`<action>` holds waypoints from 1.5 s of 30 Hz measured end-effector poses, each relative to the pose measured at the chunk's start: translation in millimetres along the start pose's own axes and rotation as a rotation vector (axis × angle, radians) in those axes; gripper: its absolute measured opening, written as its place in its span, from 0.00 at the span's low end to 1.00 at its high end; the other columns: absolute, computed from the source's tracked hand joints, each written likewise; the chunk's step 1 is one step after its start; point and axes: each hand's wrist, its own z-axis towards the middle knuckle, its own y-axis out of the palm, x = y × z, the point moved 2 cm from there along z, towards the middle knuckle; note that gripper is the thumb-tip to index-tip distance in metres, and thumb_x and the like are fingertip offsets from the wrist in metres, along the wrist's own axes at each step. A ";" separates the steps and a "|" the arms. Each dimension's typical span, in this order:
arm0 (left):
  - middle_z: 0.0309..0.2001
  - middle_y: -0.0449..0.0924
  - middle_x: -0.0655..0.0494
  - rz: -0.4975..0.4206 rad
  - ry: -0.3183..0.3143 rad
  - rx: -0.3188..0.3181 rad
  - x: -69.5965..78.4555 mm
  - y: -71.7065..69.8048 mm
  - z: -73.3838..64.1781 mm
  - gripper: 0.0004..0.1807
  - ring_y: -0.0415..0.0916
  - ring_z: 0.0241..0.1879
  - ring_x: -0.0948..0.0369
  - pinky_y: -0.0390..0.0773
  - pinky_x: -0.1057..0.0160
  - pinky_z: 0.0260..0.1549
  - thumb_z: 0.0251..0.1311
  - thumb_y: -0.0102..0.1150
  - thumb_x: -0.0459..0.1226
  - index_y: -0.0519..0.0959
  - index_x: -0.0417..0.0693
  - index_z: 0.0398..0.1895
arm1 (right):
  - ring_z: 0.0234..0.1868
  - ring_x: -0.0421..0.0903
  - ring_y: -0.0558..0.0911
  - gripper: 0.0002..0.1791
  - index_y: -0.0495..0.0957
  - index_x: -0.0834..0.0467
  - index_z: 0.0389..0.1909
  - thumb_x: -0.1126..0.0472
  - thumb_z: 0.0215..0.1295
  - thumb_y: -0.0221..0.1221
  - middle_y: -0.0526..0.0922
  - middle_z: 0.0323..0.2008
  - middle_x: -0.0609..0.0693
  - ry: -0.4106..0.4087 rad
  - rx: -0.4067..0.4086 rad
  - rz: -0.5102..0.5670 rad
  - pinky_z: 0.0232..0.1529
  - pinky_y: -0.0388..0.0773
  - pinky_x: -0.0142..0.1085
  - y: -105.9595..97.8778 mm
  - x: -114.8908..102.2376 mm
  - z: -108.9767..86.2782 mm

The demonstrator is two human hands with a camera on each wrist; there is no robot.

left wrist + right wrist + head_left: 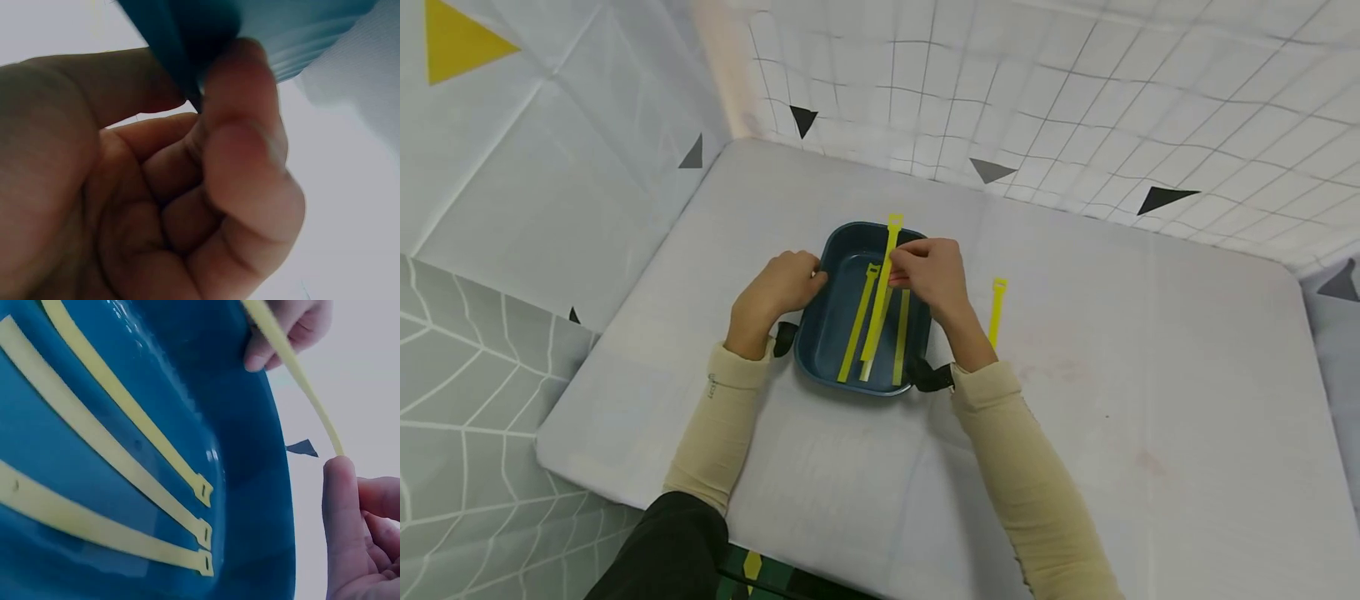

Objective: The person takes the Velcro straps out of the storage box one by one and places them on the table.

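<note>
A dark blue rectangular tray point(812, 337) lies on the table, and my left hand point(782, 287) pinches its left rim between thumb and fingers. That grip shows close up in the left wrist view, around the tray wall point(294, 28). Over the tray, my right hand point(938, 273) pinches a yellow hook-and-loop cable tie point(878, 312) near its slotted head end, the strap slanting down toward me. Three more yellow cable ties point(125, 394) lie lengthwise on the tray's bottom in the right wrist view, their slotted heads toward the same end.
Right of the tray, another yellow cable tie point(997, 302) lies on the white-covered table point(1112, 358), partly hidden behind my right wrist. A gridded white wall sheet point(1037, 92) with dark triangles stands behind the table. Another sheet point(565, 158) closes the left side.
</note>
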 end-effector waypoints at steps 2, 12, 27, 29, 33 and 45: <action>0.30 0.76 0.46 0.000 0.001 0.001 0.9 -0.1 -0.4 0.16 0.73 0.29 0.52 0.72 0.56 0.31 0.74 0.46 0.37 0.79 0.32 0.45 | 0.24 0.44 0.84 0.11 0.82 0.72 0.43 0.67 0.69 0.59 0.83 0.32 0.63 0.010 0.010 0.019 0.37 0.83 0.44 -5.0 -1.8 -2.0; 0.33 0.78 0.44 0.008 0.006 0.002 1.3 -0.9 0.3 0.17 0.74 0.30 0.51 0.73 0.55 0.32 0.74 0.45 0.37 0.79 0.31 0.46 | 0.26 0.44 0.84 0.12 0.81 0.72 0.46 0.66 0.68 0.60 0.84 0.34 0.61 0.011 0.074 0.049 0.32 0.82 0.34 -27.3 -8.4 -7.7; 0.33 0.77 0.44 0.017 -0.001 0.000 1.7 -0.9 -0.3 0.16 0.73 0.31 0.51 0.73 0.54 0.32 0.74 0.45 0.37 0.79 0.31 0.46 | 0.24 0.44 0.85 0.12 0.81 0.73 0.45 0.67 0.68 0.60 0.84 0.33 0.61 0.034 0.160 0.018 0.30 0.82 0.34 -69.1 2.5 -16.5; 0.32 0.77 0.44 0.012 -0.001 -0.003 1.9 -1.2 -0.6 0.16 0.73 0.30 0.51 0.73 0.55 0.32 0.74 0.45 0.37 0.79 0.31 0.45 | 0.24 0.43 0.85 0.13 0.80 0.74 0.45 0.66 0.68 0.59 0.84 0.33 0.60 0.048 0.168 0.011 0.30 0.82 0.34 -74.7 5.0 -17.6; 0.30 0.76 0.45 0.008 0.003 0.004 2.5 -1.3 -1.1 0.15 0.73 0.29 0.52 0.72 0.56 0.30 0.74 0.46 0.37 0.79 0.32 0.42 | 0.24 0.43 0.84 0.14 0.79 0.75 0.46 0.66 0.69 0.59 0.83 0.32 0.59 0.069 0.169 -0.004 0.31 0.82 0.34 -83.9 11.9 -19.0; 0.32 0.77 0.44 0.000 0.005 0.001 1.4 0.2 -0.4 0.17 0.74 0.30 0.51 0.73 0.55 0.31 0.73 0.45 0.36 0.79 0.30 0.46 | 0.25 0.42 0.84 0.14 0.78 0.74 0.48 0.65 0.71 0.57 0.82 0.33 0.61 0.214 0.129 -0.117 0.34 0.82 0.34 -100.4 44.5 -23.1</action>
